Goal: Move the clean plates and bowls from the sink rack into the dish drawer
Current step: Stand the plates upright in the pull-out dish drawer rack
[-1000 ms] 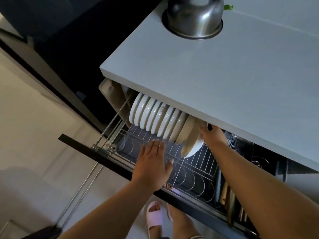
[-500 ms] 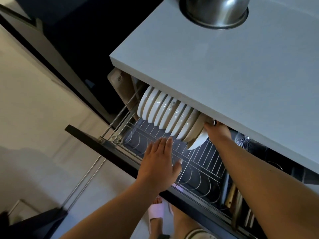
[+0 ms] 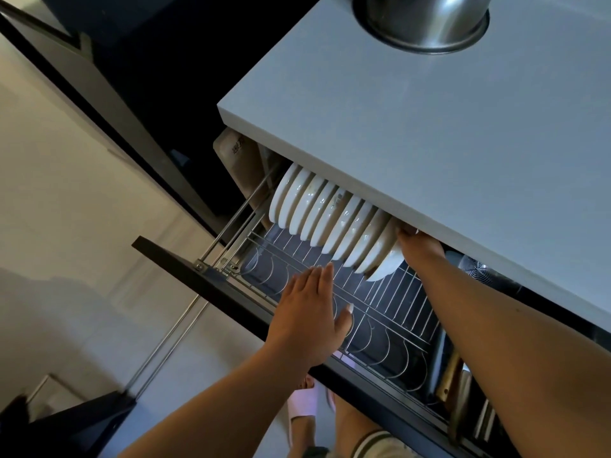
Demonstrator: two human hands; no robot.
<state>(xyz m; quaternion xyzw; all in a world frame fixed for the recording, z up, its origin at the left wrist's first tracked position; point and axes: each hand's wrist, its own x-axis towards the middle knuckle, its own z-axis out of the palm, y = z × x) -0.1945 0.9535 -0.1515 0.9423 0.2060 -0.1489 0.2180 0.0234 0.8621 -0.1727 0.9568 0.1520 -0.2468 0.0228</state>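
The dish drawer (image 3: 211, 285) is pulled out under the grey counter, with a wire rack (image 3: 390, 302) inside. Several white plates (image 3: 317, 209) stand on edge in a row at the rack's back left. My right hand (image 3: 418, 247) reaches under the counter edge and grips the rightmost plate (image 3: 385, 262), which leans against the row. The fingers are partly hidden by the counter. My left hand (image 3: 310, 315) hovers flat with straight fingers over the rack's front rail, holding nothing.
A steel pot (image 3: 423, 21) sits on the grey counter (image 3: 429, 143) above. Utensils (image 3: 456, 391) lie in the drawer's right section, near a wire strainer (image 3: 479, 269). A lower drawer front (image 3: 79, 421) juts out bottom left. My feet in slippers (image 3: 304, 408) stand below.
My right hand has pushed the rightmost plate further back and more upright against the row. The left hand stayed flat over the front rail. The view shifted right and down.
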